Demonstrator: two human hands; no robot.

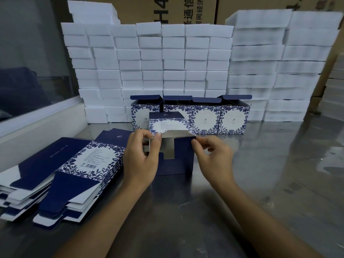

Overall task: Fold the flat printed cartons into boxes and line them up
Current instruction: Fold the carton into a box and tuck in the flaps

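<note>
A half-formed navy and white floral carton (178,161) stands on the steel table in front of me, its end flaps partly folded and grey inside showing. My left hand (141,157) grips its left side, thumb and fingers pinching a flap. On the right corner, my right hand (214,157) pinches the carton's edge. Behind it, a row of several folded boxes (204,116) stands with lids open. A stack of flat printed cartons (74,174) lies fanned out at the left.
A wall of white foam blocks (167,62) rises behind the row, with brown shipping cartons (167,10) behind that. A white ledge and window (37,112) border the left side. The steel table (279,174) extends to the right.
</note>
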